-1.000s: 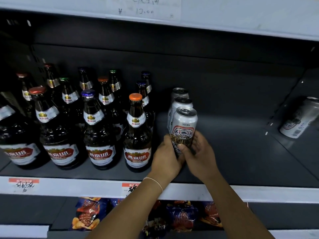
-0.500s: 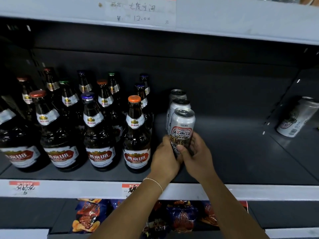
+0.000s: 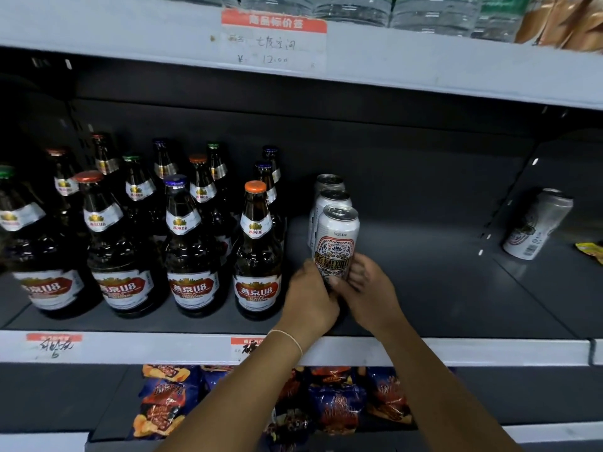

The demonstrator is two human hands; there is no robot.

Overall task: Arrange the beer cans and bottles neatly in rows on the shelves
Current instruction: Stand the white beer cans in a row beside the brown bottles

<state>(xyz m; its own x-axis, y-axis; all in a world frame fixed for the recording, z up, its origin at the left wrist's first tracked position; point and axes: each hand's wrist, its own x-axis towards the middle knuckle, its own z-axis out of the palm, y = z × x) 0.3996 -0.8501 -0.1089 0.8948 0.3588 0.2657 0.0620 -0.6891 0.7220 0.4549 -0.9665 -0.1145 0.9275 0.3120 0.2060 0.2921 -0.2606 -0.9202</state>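
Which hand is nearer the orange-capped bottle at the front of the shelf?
Left. The left hand grips the front can on its bottle side, right next to the orange-capped bottle. The right hand holds the can's far side.

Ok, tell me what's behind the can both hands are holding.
Behind the front can, held by the left hand and right hand, two more cans stand in a row: the second can, then the rear can. Only their tops show; their bodies are mostly covered.
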